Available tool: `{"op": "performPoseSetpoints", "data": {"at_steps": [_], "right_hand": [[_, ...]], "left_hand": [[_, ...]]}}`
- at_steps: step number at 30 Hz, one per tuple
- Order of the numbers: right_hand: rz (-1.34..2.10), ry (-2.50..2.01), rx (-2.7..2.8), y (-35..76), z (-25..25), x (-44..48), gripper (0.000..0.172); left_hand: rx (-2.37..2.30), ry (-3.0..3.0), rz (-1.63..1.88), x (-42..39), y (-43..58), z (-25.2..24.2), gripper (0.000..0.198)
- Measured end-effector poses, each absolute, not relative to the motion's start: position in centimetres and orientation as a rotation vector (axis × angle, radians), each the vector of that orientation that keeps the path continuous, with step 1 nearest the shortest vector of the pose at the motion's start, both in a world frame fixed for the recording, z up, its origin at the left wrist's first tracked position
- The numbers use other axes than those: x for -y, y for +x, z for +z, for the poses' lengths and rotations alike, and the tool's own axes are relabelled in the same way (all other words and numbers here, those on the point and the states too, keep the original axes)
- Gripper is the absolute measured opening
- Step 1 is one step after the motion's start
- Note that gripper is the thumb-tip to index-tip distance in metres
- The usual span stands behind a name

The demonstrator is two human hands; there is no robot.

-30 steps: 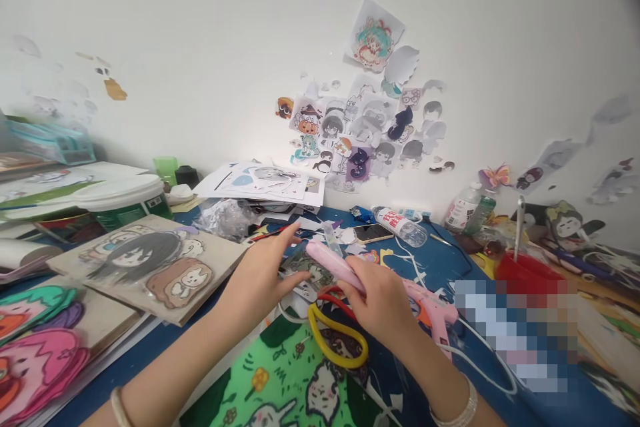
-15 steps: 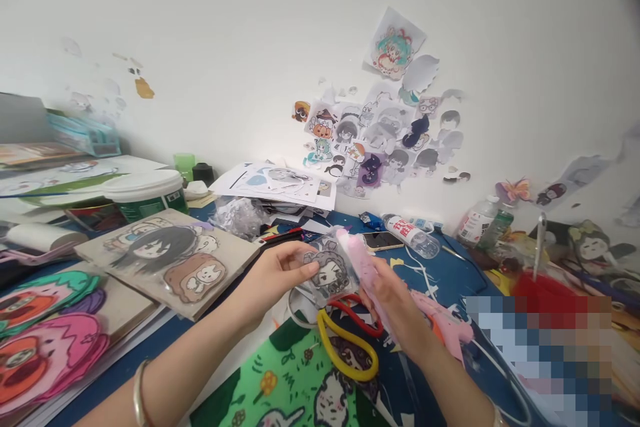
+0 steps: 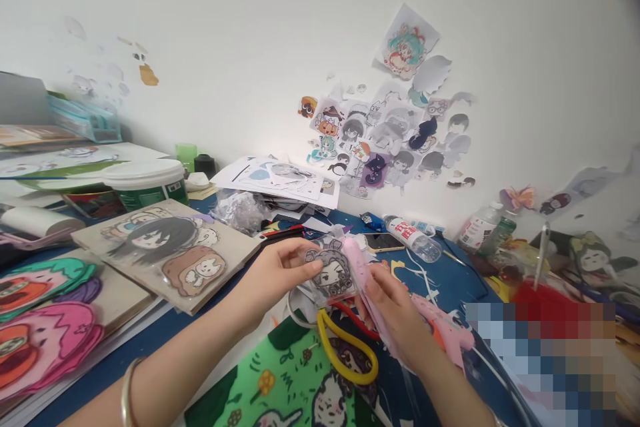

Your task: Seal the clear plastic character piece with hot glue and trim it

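Note:
My left hand [image 3: 285, 277] is closed, thumb over fingers, on a clear plastic pouch. Inside the pouch shows a grey-and-black cartoon cutout [image 3: 330, 275]. My right hand [image 3: 393, 310] is wrapped round a long pink tool [image 3: 357, 267], whose exact kind I cannot make out. The tool's upper part lies along the right edge of the pouch. Below both hands are scissors [image 3: 370, 373] with yellow and red handles, over a green sheet [image 3: 265, 353] printed with flowers and cartoon figures. A pink glue gun [image 3: 443, 323] lies right of my right hand.
At left, a board [image 3: 225, 243] carries cartoon pieces, beside stacked pink and green cutouts [image 3: 65, 340]. A white-lidded tub [image 3: 143, 173] stands behind. Further back are a phone [image 3: 385, 241], a plastic bottle [image 3: 415, 240] lying down, and papers [image 3: 250, 177]. Cutouts cover the wall.
The view has shifted slightly. The pouch is turned a little more towards me, and the pink tool has shifted slightly along its right edge. Both hands keep their holds.

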State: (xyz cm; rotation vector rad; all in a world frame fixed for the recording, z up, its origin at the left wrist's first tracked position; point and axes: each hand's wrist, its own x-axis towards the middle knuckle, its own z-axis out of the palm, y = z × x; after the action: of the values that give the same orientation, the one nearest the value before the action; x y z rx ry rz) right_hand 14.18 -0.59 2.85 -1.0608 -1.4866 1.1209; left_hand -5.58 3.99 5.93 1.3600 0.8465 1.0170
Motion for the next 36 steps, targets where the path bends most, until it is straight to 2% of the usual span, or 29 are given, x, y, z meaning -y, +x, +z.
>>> {"op": "performPoseSetpoints", "data": {"at_steps": [19,25,30,36], "right_hand": [[1.255,-1.031,1.421,13.8,3.1,0.8,0.031],[1.269,-1.025,1.365,13.8,3.0,0.9,0.033],[1.17,-1.091,1.321,14.0,3.0,0.5,0.035],[1.184,-1.089,1.28,14.5,2.9,0.1,0.038]], "left_hand": [[-0.841,1.348,1.021,-3.8,-5.1,5.7,0.029],[-0.769,1.226,0.99,-3.6,-4.7,5.4,0.051],[-0.629,1.232,0.831,-3.4,-4.2,4.7,0.05],[-0.737,1.23,0.802,-3.6,-3.8,3.8,0.055]]}}
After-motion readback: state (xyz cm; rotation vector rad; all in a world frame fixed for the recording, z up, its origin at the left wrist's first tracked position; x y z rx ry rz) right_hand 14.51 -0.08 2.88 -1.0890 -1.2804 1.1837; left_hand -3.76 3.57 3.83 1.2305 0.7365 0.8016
